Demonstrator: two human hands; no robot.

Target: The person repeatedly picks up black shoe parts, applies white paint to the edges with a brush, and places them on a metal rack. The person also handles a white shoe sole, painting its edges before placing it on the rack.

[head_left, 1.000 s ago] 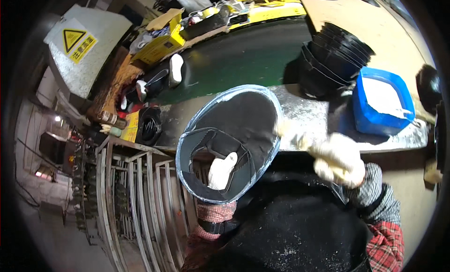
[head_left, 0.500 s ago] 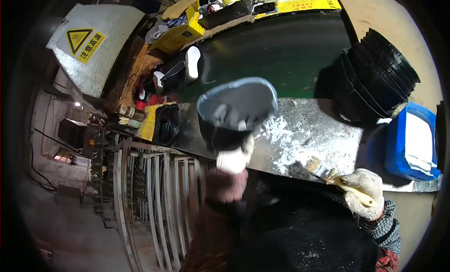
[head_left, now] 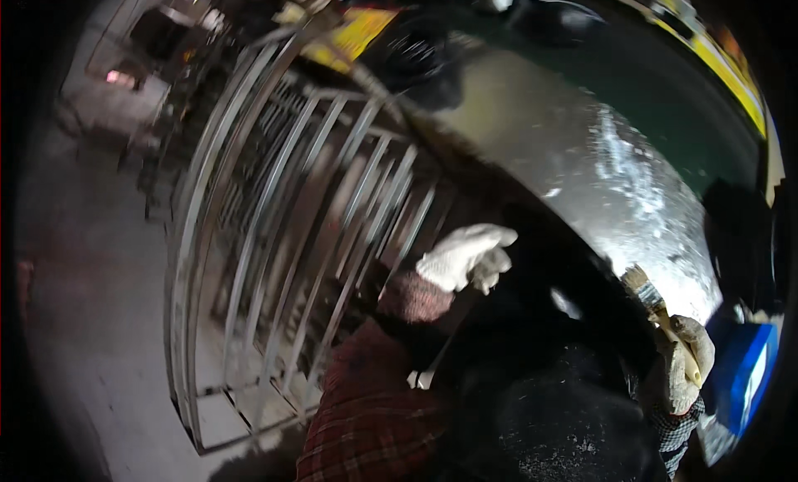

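Note:
My right hand (head_left: 687, 364), in a whitish knit glove, is closed around the pale handle of a paintbrush (head_left: 647, 294). Its bristles point up and left, at the near edge of a metal worktop (head_left: 532, 125) smeared with white. My left hand (head_left: 467, 256), gloved too, hangs off the worktop's near side, in front of a metal rack (head_left: 274, 191). Nothing shows in it; the fingers stretch to the right with the thumb apart below. On the dark green surface (head_left: 665, 108) beyond the worktop lies a dark rounded piece (head_left: 557, 21), blurred.
A blue tub (head_left: 748, 378) with something white in it stands just right of my right hand. The tall barred rack fills the left side, close to my left arm. A crumpled black bag (head_left: 416, 54) sits by a yellow sheet (head_left: 357, 35) at the worktop's far left.
The view has swung left and down. My left hand has let go of the dark, blue-rimmed piece and drawn back toward the rack. My right hand keeps the paintbrush.

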